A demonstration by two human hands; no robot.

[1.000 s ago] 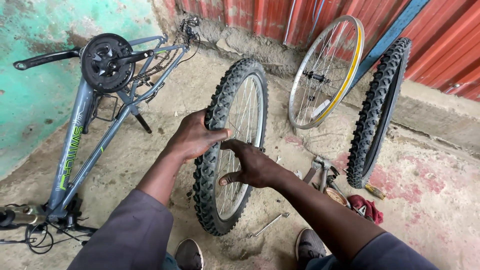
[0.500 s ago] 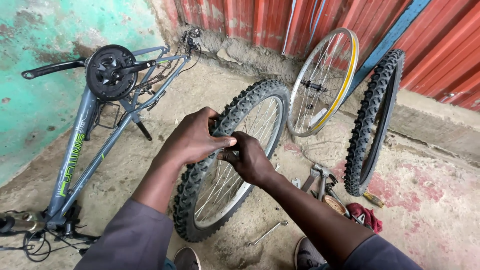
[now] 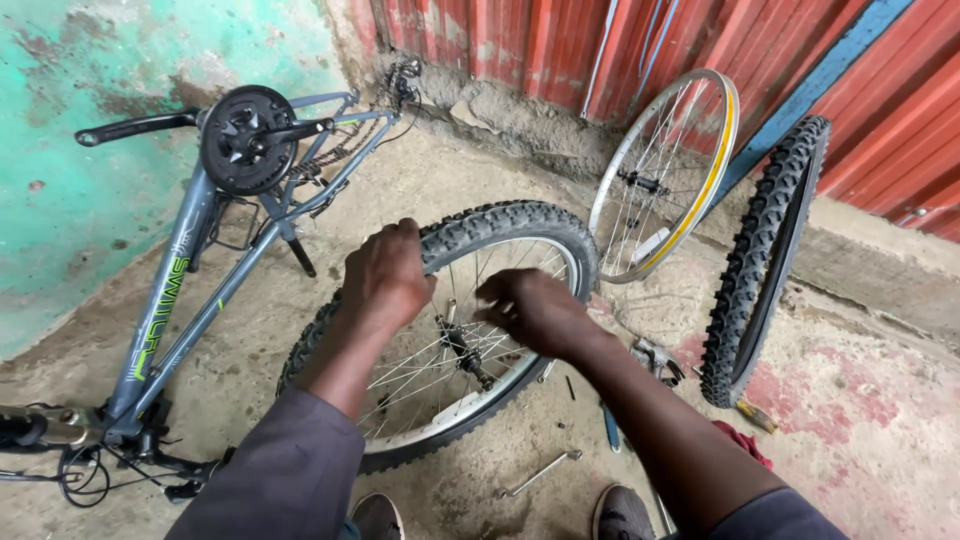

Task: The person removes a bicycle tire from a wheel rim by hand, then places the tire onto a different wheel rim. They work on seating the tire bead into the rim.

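— Where's the wheel (image 3: 440, 340)?

— Centre of the frame, tilted low over the floor (image 3: 500, 160). My left hand (image 3: 385, 275) has its fingers closed over the tyre's top edge.

— And the right hand (image 3: 535, 310)?

— Curled loosely above the spokes, holding nothing. The frame (image 3: 190, 290) lies at left.

Beside one upturned bicycle frame (image 3: 190, 270): one tyred wheel (image 3: 450, 330), one bare rim (image 3: 665, 175), one loose tyre (image 3: 765, 260), one wrench (image 3: 540, 472), two shoes (image 3: 375, 517).
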